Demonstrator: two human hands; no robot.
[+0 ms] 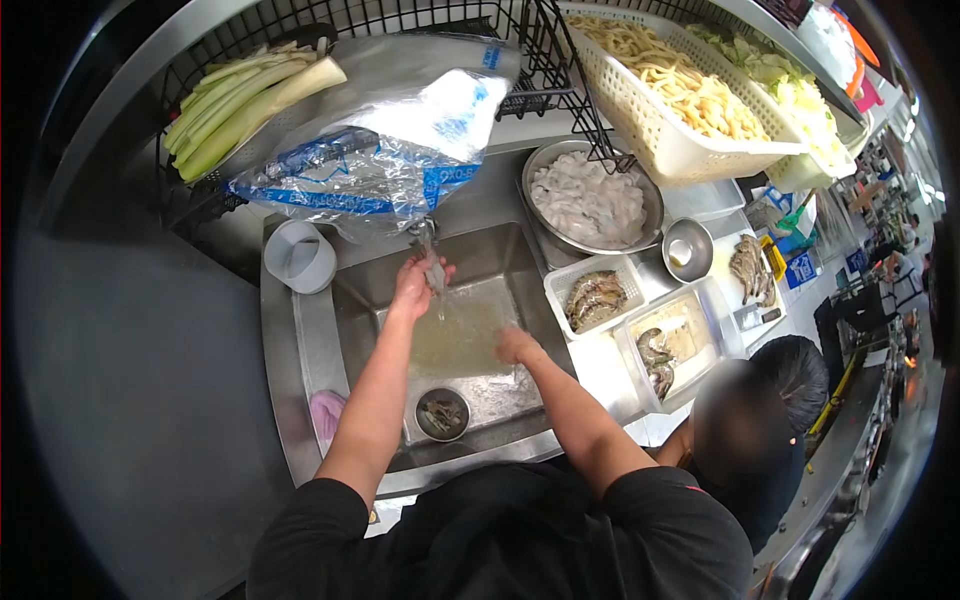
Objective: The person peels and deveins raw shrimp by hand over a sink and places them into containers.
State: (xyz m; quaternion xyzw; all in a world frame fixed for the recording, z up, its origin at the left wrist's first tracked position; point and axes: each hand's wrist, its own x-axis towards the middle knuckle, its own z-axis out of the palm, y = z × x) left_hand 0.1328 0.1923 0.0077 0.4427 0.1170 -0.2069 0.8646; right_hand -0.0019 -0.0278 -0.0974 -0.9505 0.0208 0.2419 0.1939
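Observation:
Under the tap at the back of the metal sink point(480, 385), my left hand point(412, 287) is closed round a greyish shrimp point(436, 274). Over the right half of the sink is my right hand point(517, 346), its fingers curled and blurred, so what they hold, if anything, is hidden. Shallow cloudy water point(455, 338) lies in the sink. A small metal bowl point(442, 414) with dark shrimp pieces stands near the sink's front edge. Right of the sink, a white basket point(636, 290) holds whole shrimp, and a clear tray point(628, 350) holds a few more.
A large metal bowl point(655, 214) of pale seafood and an empty-looking small bowl point(688, 250) stand at back right. Above hang wire shelves with plastic bags point(400, 150), green stalks point(240, 105) and a noodle basket point(650, 130). A person point(770, 430) is close on the right.

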